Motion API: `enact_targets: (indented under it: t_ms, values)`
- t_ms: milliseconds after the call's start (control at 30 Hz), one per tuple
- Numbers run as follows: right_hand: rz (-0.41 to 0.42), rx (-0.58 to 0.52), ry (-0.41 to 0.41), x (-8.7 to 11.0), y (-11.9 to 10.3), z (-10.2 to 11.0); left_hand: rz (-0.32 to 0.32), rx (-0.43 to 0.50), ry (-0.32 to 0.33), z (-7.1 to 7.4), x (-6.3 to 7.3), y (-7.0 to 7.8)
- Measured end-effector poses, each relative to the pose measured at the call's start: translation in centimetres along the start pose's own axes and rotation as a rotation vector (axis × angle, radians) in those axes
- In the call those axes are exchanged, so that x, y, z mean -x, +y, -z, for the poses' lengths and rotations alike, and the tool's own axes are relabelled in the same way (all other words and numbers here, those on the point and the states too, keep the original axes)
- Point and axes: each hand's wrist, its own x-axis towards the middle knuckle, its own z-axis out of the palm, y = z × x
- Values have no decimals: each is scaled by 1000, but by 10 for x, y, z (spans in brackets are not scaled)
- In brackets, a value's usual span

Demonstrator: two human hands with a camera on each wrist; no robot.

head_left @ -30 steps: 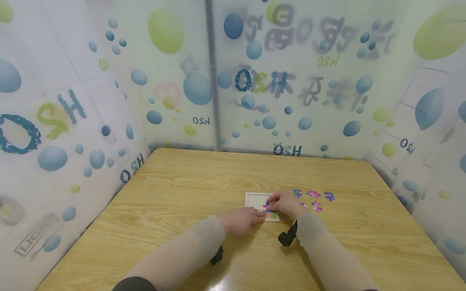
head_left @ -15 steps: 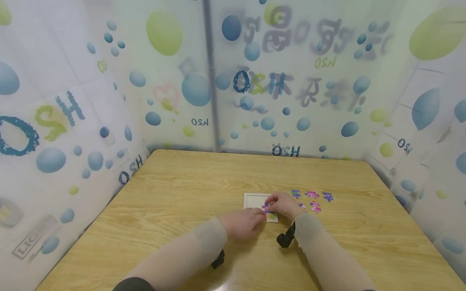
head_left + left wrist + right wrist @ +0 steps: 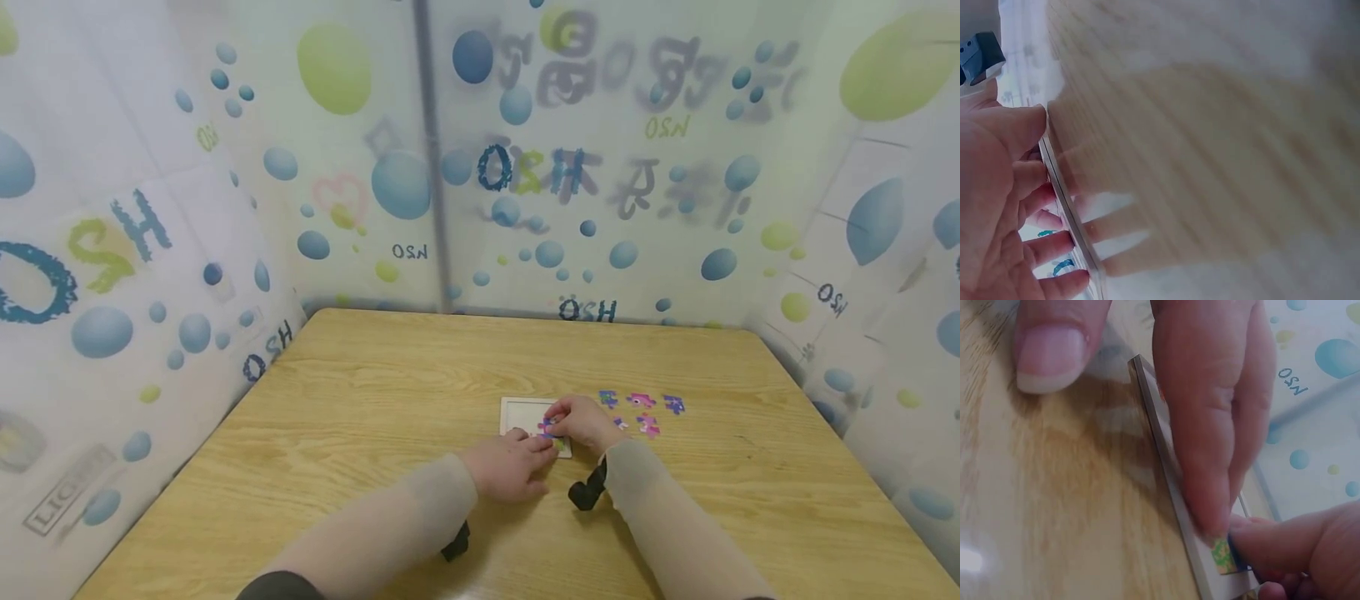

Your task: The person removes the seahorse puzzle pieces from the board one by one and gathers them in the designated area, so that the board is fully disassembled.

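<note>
A small white puzzle tray (image 3: 528, 400) lies on the table in front of me, with colourful jigsaw pieces in its near right part. My right hand (image 3: 588, 423) pinches a blue and pink jigsaw piece (image 3: 547, 427) between thumb and forefinger, low over the tray. Beside it my left hand (image 3: 506, 468) reaches across the tray's near edge. Its fingers are fairly straight, and the tips rest on the laid pieces. The right wrist view shows a green and yellow piece (image 3: 1222, 556) just under a left fingertip. Fingers hide most of the pinched piece.
To the tray's right lie several loose jigsaw pieces, among them a pink one with an eye (image 3: 641, 401) and a purple one (image 3: 673, 405). The wooden table (image 3: 360, 375) meets patterned curtains (image 3: 360, 208) at its back and sides.
My left hand has shifted slightly right and its fingers have spread, their tips farther over the laid pieces. The right hand stays nearly in place with the jigsaw piece.
</note>
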Motion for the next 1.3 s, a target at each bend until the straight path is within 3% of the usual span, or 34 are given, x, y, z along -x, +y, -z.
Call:
enact_targets:
  t_ms: [533, 967, 1300]
  values:
    - [-7, -22, -11, -2, 1, 0, 21, 9, 16, 2, -1, 4]
    - [2, 66, -30, -5, -1, 3, 22, 41, 30, 1, -5, 4]
    - [15, 50, -17, -5, 1, 3, 29, 51, 18, 0, -5, 2]
